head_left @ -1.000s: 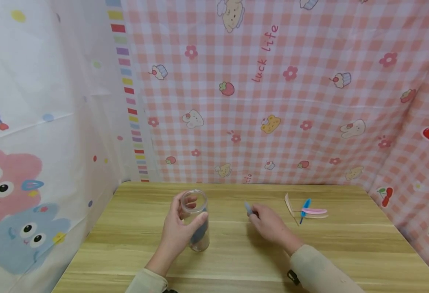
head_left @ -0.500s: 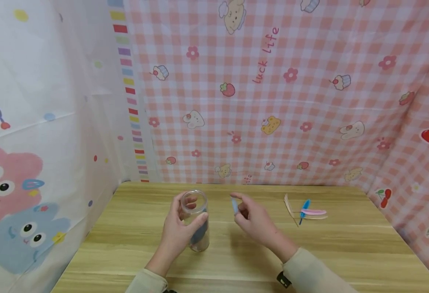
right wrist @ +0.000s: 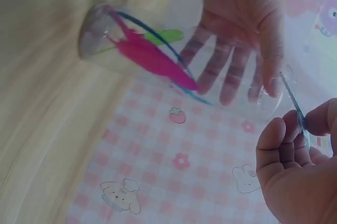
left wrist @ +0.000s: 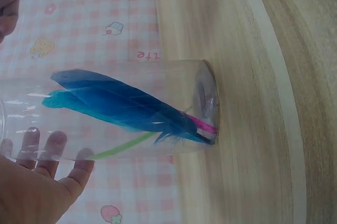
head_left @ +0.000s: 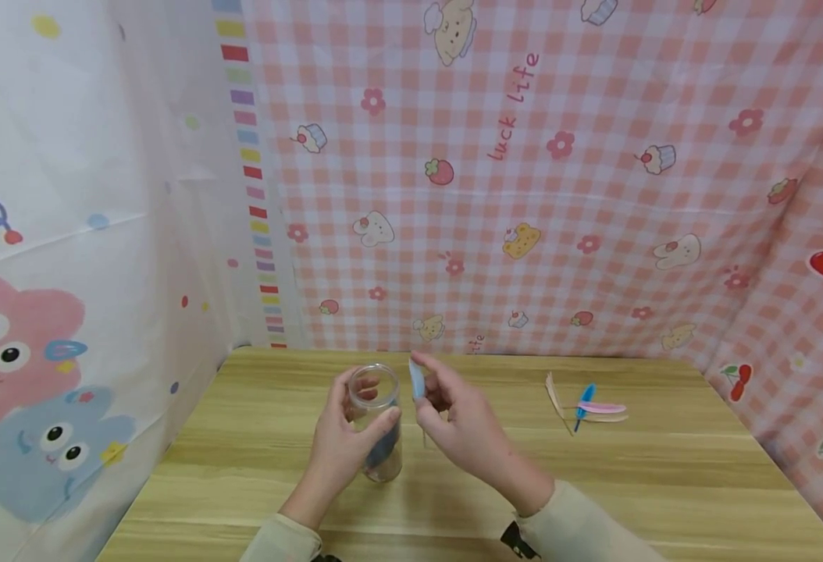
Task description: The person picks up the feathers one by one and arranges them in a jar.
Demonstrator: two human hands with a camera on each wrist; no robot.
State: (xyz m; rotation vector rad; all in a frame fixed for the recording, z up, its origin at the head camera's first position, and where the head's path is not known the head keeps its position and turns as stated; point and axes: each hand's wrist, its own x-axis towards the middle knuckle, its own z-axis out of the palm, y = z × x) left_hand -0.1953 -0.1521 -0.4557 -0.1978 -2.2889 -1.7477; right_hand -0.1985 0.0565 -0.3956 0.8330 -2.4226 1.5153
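A clear jar (head_left: 382,468) with an open top stands upright on the wooden table. My left hand (head_left: 344,441) grips its upper part, thumb on the near side and fingers around the back. Inside the jar lean blue feathers (left wrist: 116,100), a magenta feather (right wrist: 150,58) and a green feather (right wrist: 163,37). Just right of the jar's rim, my right hand (head_left: 464,421) pinches a pale blue feather (head_left: 417,380) between thumb and fingers. That feather is outside the jar, its thin quill pointing down in the head view.
On the table (head_left: 664,484) to the right lie a cream feather (head_left: 555,394), a bright blue feather (head_left: 586,400) and a pink feather (head_left: 603,407) with another pale one beside it. A pink checked cloth (head_left: 482,257) hangs behind the table's back edge.
My right hand has moved left and slightly up with the pale blue feather, from near the table's middle to beside the jar. My left hand and the jar have stayed put.
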